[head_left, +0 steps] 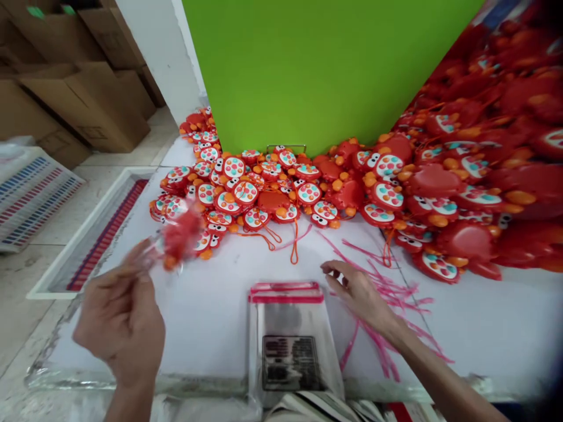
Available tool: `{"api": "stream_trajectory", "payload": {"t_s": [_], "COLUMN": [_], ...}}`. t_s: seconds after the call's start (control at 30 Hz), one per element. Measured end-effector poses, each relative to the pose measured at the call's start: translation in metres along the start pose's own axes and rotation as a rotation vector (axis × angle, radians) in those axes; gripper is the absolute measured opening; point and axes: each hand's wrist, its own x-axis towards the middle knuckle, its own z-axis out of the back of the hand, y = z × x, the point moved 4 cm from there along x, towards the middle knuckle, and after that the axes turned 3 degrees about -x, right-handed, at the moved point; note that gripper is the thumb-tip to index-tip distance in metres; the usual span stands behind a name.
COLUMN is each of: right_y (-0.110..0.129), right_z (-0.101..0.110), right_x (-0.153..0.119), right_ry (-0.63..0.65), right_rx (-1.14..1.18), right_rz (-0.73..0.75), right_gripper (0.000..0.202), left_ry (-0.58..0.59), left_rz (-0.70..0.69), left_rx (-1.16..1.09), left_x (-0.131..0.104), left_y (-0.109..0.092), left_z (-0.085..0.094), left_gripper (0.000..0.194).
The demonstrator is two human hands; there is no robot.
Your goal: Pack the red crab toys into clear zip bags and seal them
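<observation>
At the left, raised over the table, my left hand [121, 316] pinches the edge of a clear plastic bag with a red crab-like toy [181, 234] in it; the bag and toy are smeared by motion. My right hand [360, 293] is low over the table, its fingers loosely bent and apart, with nothing visible in them. It is beside the pink strips [378, 328] and to the right of a stack of clear plastic bags [285, 319] with pink top edges and a black printed panel.
A long heap of red toys [347, 196] with dotted panels and orange cords spreads across the table's back and right. Behind it stands a green panel [316, 70]. A white crate [48, 287] is beyond the table's left side; cardboard boxes [83, 105] stand further back.
</observation>
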Motion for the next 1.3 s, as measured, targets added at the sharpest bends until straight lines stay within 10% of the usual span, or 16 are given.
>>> {"api": "stream_trajectory", "payload": {"t_s": [0.07,0.17,0.3,0.5,0.8,0.9,1.13,1.3], "right_y": [0.010,0.034,0.062,0.070,0.076,0.069,0.040,0.036], "right_z": [0.003,0.002,-0.013,-0.026,-0.001,-0.009,-0.054,-0.054], "right_x": [0.023,0.066,0.130,0.182,0.043,0.006,-0.024,-0.027], "right_ry": [-0.069,-0.171,-0.249,-0.271,-0.262,-0.221,-0.031,-0.082], "right_rx": [-0.072,-0.274,-0.458,-0.468,-0.060,0.053,1.027,1.159], "right_rz": [0.082,0.229,0.347,0.455,0.747,0.634,-0.312,-0.386], "right_gripper": [0.023,0.031,0.046,0.039,0.033,0.034,0.045,0.045], "left_ry": [-0.030,0.427,0.822,0.930,0.660,0.698,0.588,0.783], "left_rz": [-0.139,-0.219,-0.018,0.333,1.172,1.129,1.007,0.419], "left_rx": [0.127,0.185,0.067,-0.161,-0.955,-1.049,-0.890,-0.205], "left_x": [-0.005,-0.046,-0.105,-0.117,-0.087,-0.085,-0.118,-0.131], "left_y": [-0.006,0.004,0.027,0.034,0.037,0.026,0.027,0.033], "left_z": [-0.003,-0.037,-0.071,-0.080,-0.116,-0.126,-0.127,-0.101], "left_gripper": [0.019,0.018,0.026,0.024,0.046,0.032,0.033,0.024]}}
